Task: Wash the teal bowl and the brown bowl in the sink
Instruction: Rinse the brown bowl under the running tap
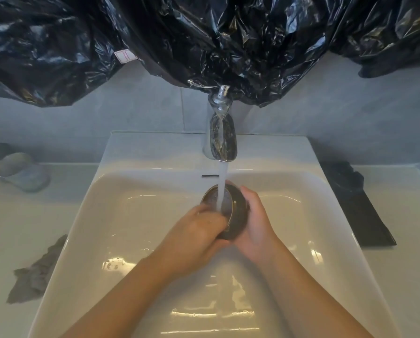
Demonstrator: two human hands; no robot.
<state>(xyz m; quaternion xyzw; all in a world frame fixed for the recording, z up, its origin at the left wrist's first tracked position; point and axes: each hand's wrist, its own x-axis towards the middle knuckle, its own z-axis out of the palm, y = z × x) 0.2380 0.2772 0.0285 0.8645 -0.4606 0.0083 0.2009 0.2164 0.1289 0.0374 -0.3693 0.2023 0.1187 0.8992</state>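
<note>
- The brown bowl (239,212) sits mid-sink (121,215) under the tap's (222,140) stream, its mouth tipped leftward.
- The right hand (255,215) cups its outer wall, and the left hand (201,225) grips the near rim.
- The teal bowl (21,172) lies at the tabletop's far-left edge, and a grey cloth (35,272) lies nearer.
</note>
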